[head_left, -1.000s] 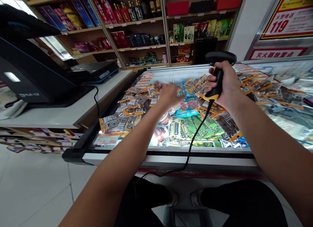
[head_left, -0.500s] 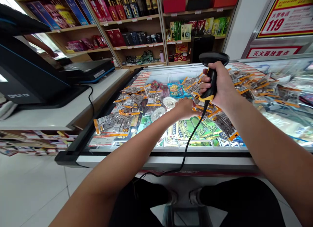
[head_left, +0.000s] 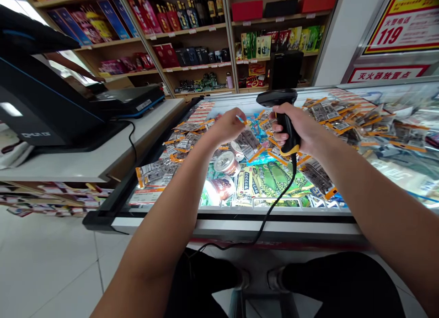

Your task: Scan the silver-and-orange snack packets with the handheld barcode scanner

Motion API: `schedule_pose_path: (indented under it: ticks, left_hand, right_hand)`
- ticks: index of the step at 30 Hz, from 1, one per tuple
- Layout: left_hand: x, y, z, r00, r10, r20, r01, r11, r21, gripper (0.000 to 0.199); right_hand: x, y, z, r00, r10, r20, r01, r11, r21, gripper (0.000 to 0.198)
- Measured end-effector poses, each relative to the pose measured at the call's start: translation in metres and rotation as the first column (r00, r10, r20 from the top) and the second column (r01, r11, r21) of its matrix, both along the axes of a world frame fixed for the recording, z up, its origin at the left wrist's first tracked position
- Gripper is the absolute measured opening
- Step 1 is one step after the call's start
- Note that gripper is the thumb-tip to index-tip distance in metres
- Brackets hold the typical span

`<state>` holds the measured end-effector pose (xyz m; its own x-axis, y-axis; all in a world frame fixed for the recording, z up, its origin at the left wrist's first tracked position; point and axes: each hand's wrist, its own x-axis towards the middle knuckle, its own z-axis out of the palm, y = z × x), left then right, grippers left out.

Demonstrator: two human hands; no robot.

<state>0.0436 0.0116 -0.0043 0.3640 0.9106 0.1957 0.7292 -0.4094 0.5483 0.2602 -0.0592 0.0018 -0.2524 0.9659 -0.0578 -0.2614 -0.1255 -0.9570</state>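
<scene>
My right hand (head_left: pixel 298 126) is wrapped round the handle of a black and yellow barcode scanner (head_left: pixel 288 126), its head pointing left. From the handle a black cable hangs down over the freezer's front edge. My left hand (head_left: pixel 231 125) pinches the upper end of a clear snack packet (head_left: pixel 248 142) with orange edges, left of the scanner. More such packets (head_left: pixel 185 140) lie in heaps on the glass to the left, and others (head_left: pixel 324 112) spread to the right. Under the glass are ice cream tubs (head_left: pixel 227 163) and green popsicle packs (head_left: pixel 277 176).
The chest freezer's front rim (head_left: pixel 233 224) runs across before my legs. On the left, a counter (head_left: pixel 65 167) bears a dark checkout machine (head_left: pixel 51 89). Stocked shelves (head_left: pixel 192 30) stand behind, and another person's arm (head_left: pixel 72 64) shows at upper left.
My left hand has moved left and up from the pile, now with a packet in its fingers. The scanner has come slightly left and down, turned more toward the packet.
</scene>
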Motion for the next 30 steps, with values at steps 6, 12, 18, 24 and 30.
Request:
schedule_pose_path:
  ticks: [6,12,18,24,30]
  left_hand:
    - [-0.028,0.03,0.001,0.958,0.117,0.263,-0.187,0.948,0.259,0.023]
    - [-0.033,0.03,0.001,0.816,0.179,0.55,-0.238,0.97,0.037,0.027]
    - [-0.025,0.018,0.0,0.75,0.276,0.601,-0.151,0.956,-0.25,0.023]
    - [-0.021,0.014,0.004,0.739,0.295,0.606,-0.16,0.95,-0.268,0.014]
    - [-0.018,0.012,0.004,0.749,0.296,0.593,-0.173,0.951,-0.256,0.014]
  right_hand:
    - [-0.003,-0.006,-0.002,0.962,0.225,0.156,-0.215,0.974,-0.075,0.035]
    - [-0.009,-0.015,-0.001,0.928,0.305,0.214,-0.316,0.948,0.022,0.031]
    - [-0.007,-0.015,-0.001,0.909,0.277,0.312,-0.333,0.932,0.144,0.027]
    - [-0.004,-0.014,-0.003,0.85,0.277,0.449,-0.379,0.912,0.155,0.031]
    - [-0.005,-0.017,-0.003,0.847,0.305,0.435,-0.395,0.909,0.131,0.033]
